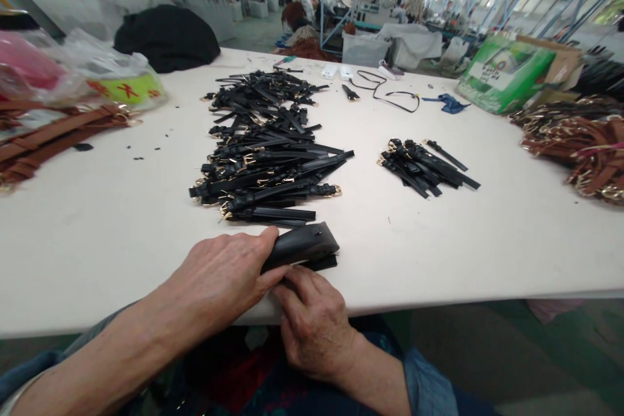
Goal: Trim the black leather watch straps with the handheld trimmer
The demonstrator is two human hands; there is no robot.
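Observation:
A smooth black tool with a squared end (307,244) is in my left hand (229,266), whose fingers wrap round it near the table's front edge. Just below it, my right hand (316,322) is closed, its fingertips pressed together against my left thumb; what they pinch is hidden. A short black strap end (324,262) sticks out under the tool. Beyond my hands lies a long heap of black straps with gold buckles (273,149). To the right rests a smaller pile of similar black straps (424,166).
Brown straps (597,156) lie at the right edge beside a green box (507,71). More brown straps (58,133), plastic bags (107,71) and a black cloth bundle (166,38) are on the left. A black cable (385,88) lies at the back of the white table (390,247).

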